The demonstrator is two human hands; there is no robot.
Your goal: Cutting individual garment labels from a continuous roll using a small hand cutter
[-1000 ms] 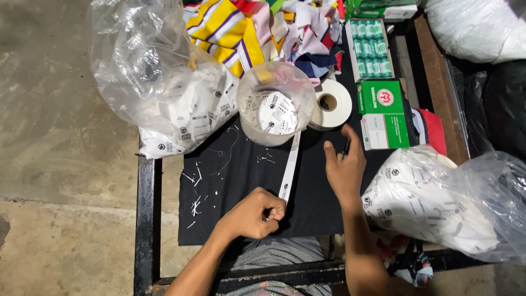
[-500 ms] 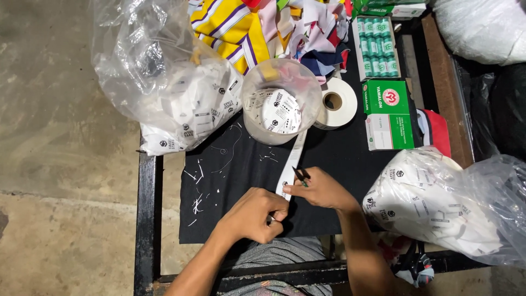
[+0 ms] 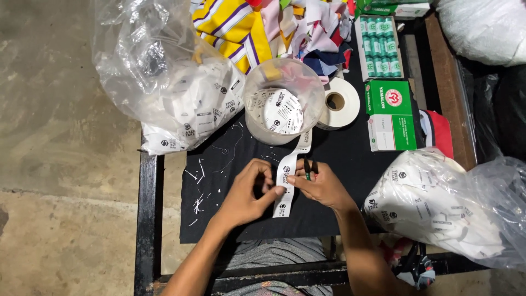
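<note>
- Strip of white woven label tape with small black marks (image 3: 289,178) runs out of the clear round plastic tub (image 3: 283,98) and comes down toward me over the black cloth mat (image 3: 230,164); its long axis is nearly straight from the tub to my body, only a little slanted to the left at the free end.
- I see my left hand (image 3: 247,192) on the left side of the strip, fingers curled, thumb and forefinger pinching the tape edge near its lower part.
- My right hand (image 3: 323,183) is on the right side, touching the same strip a little higher; it grips a small dark tool with a green part (image 3: 307,174). I cannot tell which tool it is.
- Both hands meet at the tape, so the strip lies between them, crossing their line; neither hand is clearly nearer.
- Near the tub stands a white roll of tape (image 3: 338,104), just beside it on the right.
</note>
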